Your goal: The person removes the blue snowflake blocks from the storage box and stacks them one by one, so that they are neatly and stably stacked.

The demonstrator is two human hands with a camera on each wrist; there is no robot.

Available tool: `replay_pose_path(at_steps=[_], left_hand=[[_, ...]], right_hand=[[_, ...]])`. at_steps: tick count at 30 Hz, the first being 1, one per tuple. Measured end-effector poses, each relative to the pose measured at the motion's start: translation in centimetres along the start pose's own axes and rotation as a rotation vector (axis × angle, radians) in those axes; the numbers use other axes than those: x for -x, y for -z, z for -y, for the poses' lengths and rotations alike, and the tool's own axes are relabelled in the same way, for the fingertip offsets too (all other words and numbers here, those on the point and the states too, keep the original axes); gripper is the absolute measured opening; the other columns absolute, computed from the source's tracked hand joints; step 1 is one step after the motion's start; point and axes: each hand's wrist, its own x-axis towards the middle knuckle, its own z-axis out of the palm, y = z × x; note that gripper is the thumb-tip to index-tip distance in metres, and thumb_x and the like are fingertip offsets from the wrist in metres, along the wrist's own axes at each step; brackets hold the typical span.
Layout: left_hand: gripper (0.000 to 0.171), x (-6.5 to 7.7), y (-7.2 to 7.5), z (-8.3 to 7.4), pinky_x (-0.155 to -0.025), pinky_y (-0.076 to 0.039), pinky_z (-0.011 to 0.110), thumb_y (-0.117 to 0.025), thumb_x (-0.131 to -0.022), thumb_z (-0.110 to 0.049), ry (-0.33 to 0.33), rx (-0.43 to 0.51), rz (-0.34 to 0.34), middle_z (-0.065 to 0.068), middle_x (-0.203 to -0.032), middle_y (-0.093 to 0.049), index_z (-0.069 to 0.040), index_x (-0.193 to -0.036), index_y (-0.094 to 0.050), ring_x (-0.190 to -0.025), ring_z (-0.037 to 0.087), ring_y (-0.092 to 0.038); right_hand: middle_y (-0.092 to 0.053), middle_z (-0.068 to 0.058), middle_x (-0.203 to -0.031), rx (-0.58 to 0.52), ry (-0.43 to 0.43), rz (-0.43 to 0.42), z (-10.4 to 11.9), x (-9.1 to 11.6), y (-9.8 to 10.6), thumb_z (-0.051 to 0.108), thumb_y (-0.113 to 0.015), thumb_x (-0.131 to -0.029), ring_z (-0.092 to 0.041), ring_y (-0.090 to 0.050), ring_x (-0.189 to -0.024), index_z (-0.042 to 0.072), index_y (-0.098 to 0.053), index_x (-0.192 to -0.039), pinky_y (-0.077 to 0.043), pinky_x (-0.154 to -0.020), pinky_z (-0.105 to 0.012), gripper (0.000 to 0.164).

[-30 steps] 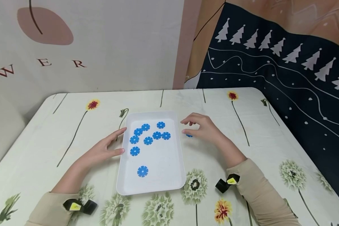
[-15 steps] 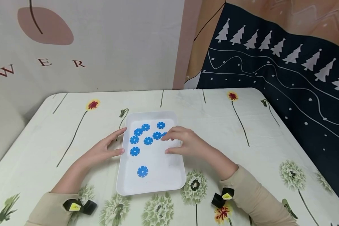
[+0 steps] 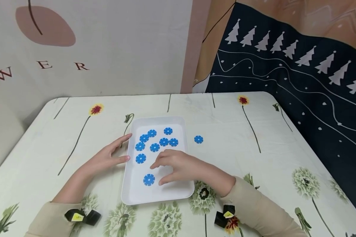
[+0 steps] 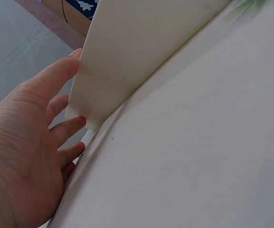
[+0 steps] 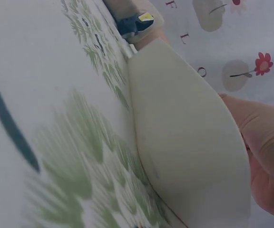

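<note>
A white tray (image 3: pixel 178 189) stands on the table, and several blue notched discs (image 3: pixel 155 147) lie flat in it. At the tray's left side is my left hand (image 3: pixel 103 158), its thumb and forefinger spread along the rim; the left wrist view shows its fingertips against the tray's outer wall (image 4: pixel 113 61). My right hand (image 3: pixel 181 166) hovers over the tray's lower half with thumb and fingers apart and nothing seen between them. Just left of its thumb tip lies a lone blue disc (image 3: pixel 149 179). In the right wrist view the tray wall partly hides that hand (image 5: pixel 270 156).
Outside the tray, one more blue disc (image 3: pixel 198 139) lies on the flower-print tablecloth (image 3: pixel 225 131), right of the tray's edge. A pale curtain (image 3: pixel 121 49) hangs behind the table, and a dark one with white trees (image 3: pixel 284 72) on the right.
My right hand has left the disc on the tablecloth and moved left and nearer, over the tray's lower half. That disc now shows fully. My left hand stays at the tray.
</note>
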Motion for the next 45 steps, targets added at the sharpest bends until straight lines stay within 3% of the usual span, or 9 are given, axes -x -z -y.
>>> replay_pose_path(at_steps=[13, 23, 33, 45], left_hand=[[0.080, 0.1, 0.1, 0.0, -0.102, -0.020, 0.068, -0.071, -0.088, -0.028, 0.002, -0.010, -0.003, 0.015, -0.157, -0.018, -0.023, -0.153, -0.026, -0.139, 0.046, -0.016], [0.079, 0.1, 0.0, 0.0, -0.103, -0.019, 0.067, -0.071, -0.088, -0.028, -0.006, -0.010, -0.006, 0.015, -0.157, -0.018, -0.023, -0.153, -0.026, -0.139, 0.046, -0.016], [0.079, 0.0, -0.1, 0.0, -0.103, -0.019, 0.067, -0.071, -0.088, -0.027, -0.006, -0.002, -0.004, 0.015, -0.156, -0.018, -0.022, -0.153, -0.026, -0.139, 0.045, -0.015], [0.079, 0.1, 0.0, -0.2, -0.104, -0.019, 0.066, -0.071, -0.088, -0.027, 0.000, 0.010, -0.004, 0.014, -0.156, -0.019, -0.022, -0.153, -0.026, -0.139, 0.045, -0.016]], right_hand=[[-0.061, 0.007, -0.107, 0.016, -0.085, 0.160, 0.4, -2.2, -1.8, 0.021, -0.078, -0.082, -0.002, -0.052, -0.097, 0.014, -0.067, -0.121, -0.039, -0.084, -0.012, 0.041], [-0.057, 0.010, -0.099, 0.032, -0.091, 0.144, 0.1, -2.6, -2.5, 0.027, -0.080, -0.079, 0.000, -0.049, -0.087, 0.014, -0.068, -0.119, -0.039, -0.077, -0.010, 0.044], [-0.056, 0.010, -0.090, 0.043, -0.091, 0.144, 0.2, -2.9, -2.6, 0.028, -0.080, -0.078, -0.002, -0.048, -0.076, 0.012, -0.072, -0.109, -0.038, -0.069, -0.009, 0.036], [-0.060, 0.009, -0.095, 0.102, -0.058, 0.151, -0.1, -2.7, -2.6, 0.029, -0.079, -0.080, 0.001, -0.050, -0.084, 0.012, -0.072, -0.107, -0.037, -0.080, -0.008, 0.033]])
